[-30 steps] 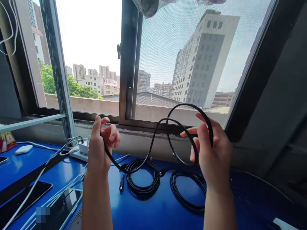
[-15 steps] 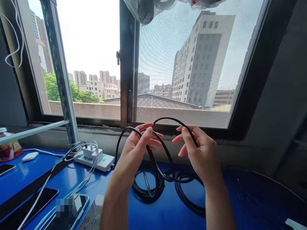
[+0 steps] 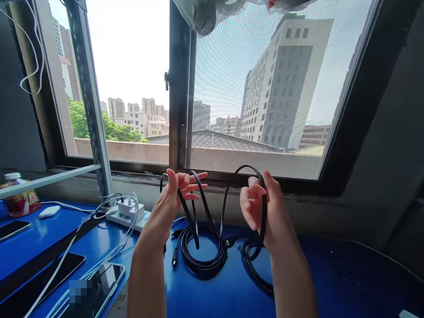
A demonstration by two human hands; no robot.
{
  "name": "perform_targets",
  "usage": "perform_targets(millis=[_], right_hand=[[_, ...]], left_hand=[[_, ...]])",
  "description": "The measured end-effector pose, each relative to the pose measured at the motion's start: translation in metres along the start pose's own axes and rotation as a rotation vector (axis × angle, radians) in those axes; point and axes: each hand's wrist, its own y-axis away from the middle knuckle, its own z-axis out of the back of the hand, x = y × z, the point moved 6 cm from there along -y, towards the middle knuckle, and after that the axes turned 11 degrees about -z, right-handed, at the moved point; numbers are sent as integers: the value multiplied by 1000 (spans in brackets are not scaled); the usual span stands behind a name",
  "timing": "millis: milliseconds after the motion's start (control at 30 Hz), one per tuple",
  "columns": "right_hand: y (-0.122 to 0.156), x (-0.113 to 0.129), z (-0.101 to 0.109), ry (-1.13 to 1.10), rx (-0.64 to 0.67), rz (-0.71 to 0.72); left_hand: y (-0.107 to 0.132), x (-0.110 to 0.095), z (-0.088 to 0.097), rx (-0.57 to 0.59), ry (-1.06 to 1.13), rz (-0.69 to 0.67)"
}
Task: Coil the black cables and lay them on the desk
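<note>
A black cable (image 3: 204, 198) is looped between my two hands above the blue table. My left hand (image 3: 165, 205) has its thumb up and its fingers stretched to the right, with loops of the cable hanging over it. My right hand (image 3: 270, 207) has curled fingers and a raised thumb, and the cable runs down through it. Below, a coiled black cable (image 3: 205, 268) lies flat, with a plug (image 3: 175, 258) beside its left side. Another black coil (image 3: 255, 277) is partly hidden behind my right forearm.
White leads run from a power strip (image 3: 114, 216) at the left. Phones (image 3: 111, 282) lie on the blue table (image 3: 212, 300). A metal upright (image 3: 88, 88) and crossbar (image 3: 49, 180) stand left, near a bottle (image 3: 21, 201). The window (image 3: 179, 110) rises behind.
My hands have moved apart, the left one to the left with its thumb lifted off. My right fingers have curled further around the cable. The view has shifted slightly.
</note>
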Motion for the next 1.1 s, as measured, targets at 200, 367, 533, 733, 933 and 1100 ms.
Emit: perform_targets(millis=[200,367,533,733,933,1100], right_hand=[[-5,-20,-20,273,88,-42],[-1,-15,-22,257,160,-9],[-7,-16,4,276,7,-75],[-8,-3,34,300,-257,33],[8,9,17,455,-172,128],[16,4,-7,732,-22,170]], left_hand=[[3,7,-25,135,-40,-68],[2,21,-40,216,-83,-37],[-1,25,-28,186,-185,-63],[8,14,-11,491,-141,-16],[-2,17,-16,350,-100,-97],[-9,32,-35,310,-72,-106]])
